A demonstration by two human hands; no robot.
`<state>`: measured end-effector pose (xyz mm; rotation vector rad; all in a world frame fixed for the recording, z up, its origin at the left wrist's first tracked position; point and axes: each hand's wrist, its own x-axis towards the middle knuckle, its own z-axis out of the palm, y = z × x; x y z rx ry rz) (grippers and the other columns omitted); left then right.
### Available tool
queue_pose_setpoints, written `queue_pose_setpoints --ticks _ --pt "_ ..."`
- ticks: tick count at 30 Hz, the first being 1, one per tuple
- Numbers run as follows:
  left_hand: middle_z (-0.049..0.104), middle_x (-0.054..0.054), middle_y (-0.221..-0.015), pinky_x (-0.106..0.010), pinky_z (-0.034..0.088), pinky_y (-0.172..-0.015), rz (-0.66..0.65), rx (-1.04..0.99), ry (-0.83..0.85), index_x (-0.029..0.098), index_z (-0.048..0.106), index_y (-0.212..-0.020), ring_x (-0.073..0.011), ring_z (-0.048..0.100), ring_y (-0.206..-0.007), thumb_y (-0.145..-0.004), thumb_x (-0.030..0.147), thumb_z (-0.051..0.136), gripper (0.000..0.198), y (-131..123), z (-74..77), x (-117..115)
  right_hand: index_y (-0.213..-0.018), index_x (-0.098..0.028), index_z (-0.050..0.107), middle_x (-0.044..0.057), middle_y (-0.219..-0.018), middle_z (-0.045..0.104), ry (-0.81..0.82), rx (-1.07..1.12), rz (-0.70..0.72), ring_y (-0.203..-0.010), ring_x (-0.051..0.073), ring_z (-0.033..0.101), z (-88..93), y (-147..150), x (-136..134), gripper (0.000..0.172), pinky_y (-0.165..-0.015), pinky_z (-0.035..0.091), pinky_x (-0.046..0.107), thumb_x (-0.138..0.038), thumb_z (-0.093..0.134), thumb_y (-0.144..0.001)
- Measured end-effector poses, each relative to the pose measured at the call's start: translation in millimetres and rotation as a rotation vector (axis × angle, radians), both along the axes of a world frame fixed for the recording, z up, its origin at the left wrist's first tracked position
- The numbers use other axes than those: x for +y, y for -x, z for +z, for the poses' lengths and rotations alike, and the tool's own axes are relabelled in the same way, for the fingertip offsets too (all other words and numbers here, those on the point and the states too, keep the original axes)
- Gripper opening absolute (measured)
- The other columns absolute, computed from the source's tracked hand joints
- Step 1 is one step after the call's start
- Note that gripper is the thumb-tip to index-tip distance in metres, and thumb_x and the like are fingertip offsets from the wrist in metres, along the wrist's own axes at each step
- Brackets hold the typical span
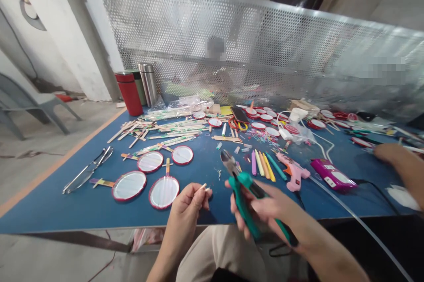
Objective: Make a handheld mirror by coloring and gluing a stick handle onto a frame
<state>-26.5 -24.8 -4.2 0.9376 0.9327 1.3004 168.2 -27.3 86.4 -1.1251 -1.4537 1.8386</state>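
2 hands: L hand [187, 206] pinching stick [202, 188], R hand [268, 202] round green pliers [243, 200]

The table [66, 198] is deep blue with a thin orange edge. Over it, the pliers [243, 202] show teal-green handles and a grey steel head. On the table, the discs [164, 192] are white with red rims, and the sticks [172, 132] are pale wood, some banded in green, orange and purple. The pens [260, 169] run purple, yellow, orange and teal; the glue gun [291, 171] is pale pink, and the case [333, 175] is magenta with white patches. The rubber bands [261, 136] are mixed colours. Beyond the table, the flask [129, 94] is red, and the sheet [198, 17] is silver, patterned with rows of round holes.
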Motion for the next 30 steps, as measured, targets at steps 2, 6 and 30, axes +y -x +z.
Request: queue_pose_setpoints --ticks 2,6,30 --pt "0.061 0.002 -0.062 -0.026 0.047 -0.076 -0.011 0.086 -0.025 0.017 0.062 -0.076 -0.0116 0.054 -0.064 -0.083 0.047 0.061 0.031 2 -4.7 0 -0.127 -0.017 0.051 0.009 -0.1 0.065 -0.366 -0.394 -0.037 -0.095 0.024 0.06 15.4 -2 27 0.056 -0.081 0.045 0.037 -0.041 0.058 -0.077" --pt "0.064 0.0 -0.068 -0.023 0.043 -0.072 -0.043 0.175 -0.088 0.017 0.064 -0.077 -0.0132 0.057 -0.072 -0.086 0.043 0.059 0.028 4 -7.4 -2 -0.121 -0.02 0.058 0.012 -0.116 0.065 -0.738 -1.134 0.13 -0.097 0.029 0.061 19.4 1 92 0.05 -0.077 0.043 0.037 -0.036 0.061 -0.074" --pt "0.06 0.001 -0.066 -0.024 0.043 -0.07 -0.015 0.239 -0.084 0.017 0.062 -0.081 -0.0142 0.055 -0.07 -0.088 0.047 0.055 0.031 2 -3.0 -3 -0.117 -0.012 0.061 0.013 -0.118 0.065 -0.959 -0.964 0.052 -0.11 0.022 0.059 2.9 18 143 0.03 -0.093 0.042 0.032 -0.019 0.045 -0.092"
